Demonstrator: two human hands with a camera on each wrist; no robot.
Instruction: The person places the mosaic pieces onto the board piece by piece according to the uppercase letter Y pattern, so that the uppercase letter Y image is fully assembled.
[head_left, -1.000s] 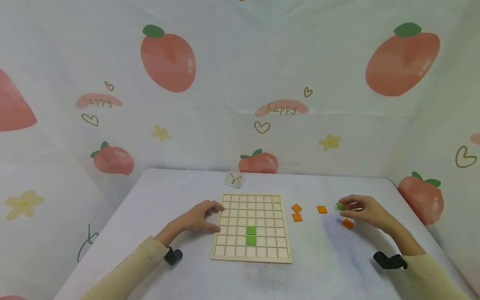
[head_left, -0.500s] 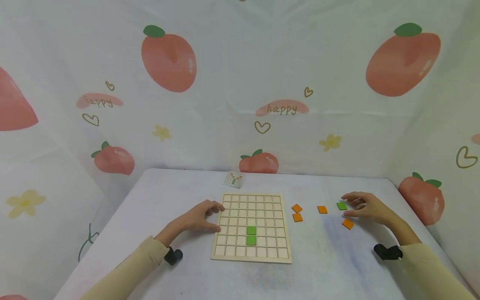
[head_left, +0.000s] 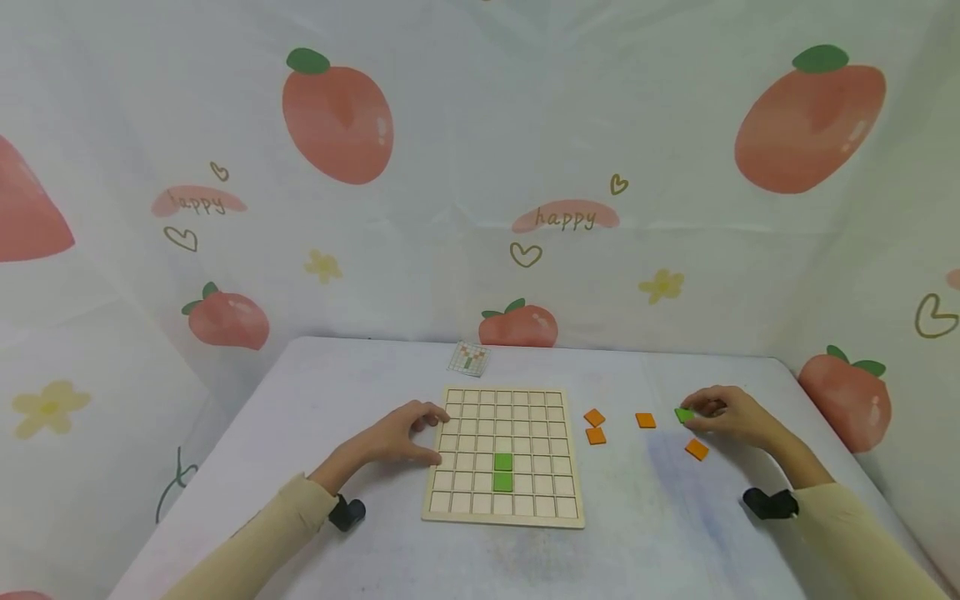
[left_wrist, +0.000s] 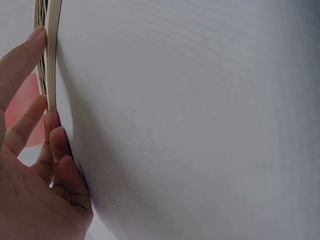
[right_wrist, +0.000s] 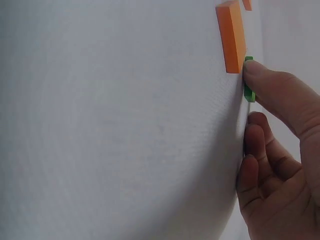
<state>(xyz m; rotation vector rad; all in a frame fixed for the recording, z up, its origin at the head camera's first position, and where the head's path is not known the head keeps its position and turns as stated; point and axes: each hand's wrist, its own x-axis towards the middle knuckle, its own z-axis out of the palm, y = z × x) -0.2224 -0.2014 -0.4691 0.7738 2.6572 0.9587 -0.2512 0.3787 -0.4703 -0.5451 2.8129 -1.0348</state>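
Observation:
My left hand rests at the left edge of a pale wooden grid board, thumb and fingers spread along it. In the left wrist view the thumb touches the board's edge, with the other fingers lower down. Two green square tiles sit one above the other in the board's lower middle cells. On the right, my right hand pinches a loose green tile low at the tabletop; the thumb lies over it in the right wrist view. Part of that tile is hidden behind the fingers.
Orange tiles lie right of the board: a close pair, one farther right and one in front of the right hand. A small pattern card lies behind the board. A printed cloth hangs behind the table.
My right hand drew back slightly from the loose green tile, then came in over it again and closed its fingertips on it; the tile has turned slightly. The left hand and board stay put.

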